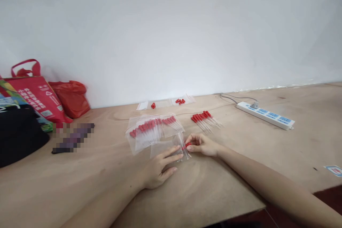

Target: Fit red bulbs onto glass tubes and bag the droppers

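Note:
My right hand (204,145) is closed in a pinch on a red-ended stick (188,145) at the mouth of a clear plastic zip bag (160,148). My left hand (160,167) lies over that bag with its fingers stretched out and apart, pressing it to the table. Just beyond, several clear bags (146,142) overlap, with red-ended sticks (149,125) in them. A fanned row of loose red-ended sticks (204,117) rests to the right, their thin pale shafts pointing toward me. Fingers partly hide the held stick.
Small red pieces (180,101) lie on clear bags near the wall. A white power strip (265,114) with a plugged-in cable is at right. On the left stand a red carrier bag (40,94), a red plastic bag (71,98) and a black item (21,135), beside a blurred-out object (73,138).

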Demonstrator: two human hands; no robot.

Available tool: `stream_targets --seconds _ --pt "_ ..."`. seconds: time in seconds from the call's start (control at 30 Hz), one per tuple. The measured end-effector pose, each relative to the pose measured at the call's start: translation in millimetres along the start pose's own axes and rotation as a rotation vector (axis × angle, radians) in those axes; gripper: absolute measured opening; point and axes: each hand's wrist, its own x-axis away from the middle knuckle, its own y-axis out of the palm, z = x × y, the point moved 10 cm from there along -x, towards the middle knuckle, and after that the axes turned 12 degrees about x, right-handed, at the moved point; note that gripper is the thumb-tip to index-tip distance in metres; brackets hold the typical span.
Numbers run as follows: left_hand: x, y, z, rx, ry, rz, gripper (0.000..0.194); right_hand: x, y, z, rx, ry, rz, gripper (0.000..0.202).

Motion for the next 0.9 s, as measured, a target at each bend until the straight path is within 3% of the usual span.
stream_targets --seconds 0.17,0.37,0.5,0.77,0.9 --pt "-1 -2.9 0 0.019 -0.022 -0.014 0.045 -5 6 4 -0.075 0.043 -0.037 0.038" --pt "2 -29.5 -16 0.002 -0.101 0.091 0.034 2 -21 14 -0.029 0.125 -0.063 0.036" --pt "2 -24.9 -20 -0.015 -0.087 0.053 0.041 5 -26 15 0.024 0.113 -0.079 0.041" --pt "0 -21.2 -20 -0.027 -0.072 0.055 0.038 1 -24 8 0.108 0.027 0.130 0.036" --pt "0 -19.2 -24 -0.033 -0.085 0.041 0.038 -1 -16 6 0.187 0.011 0.091 0.032"
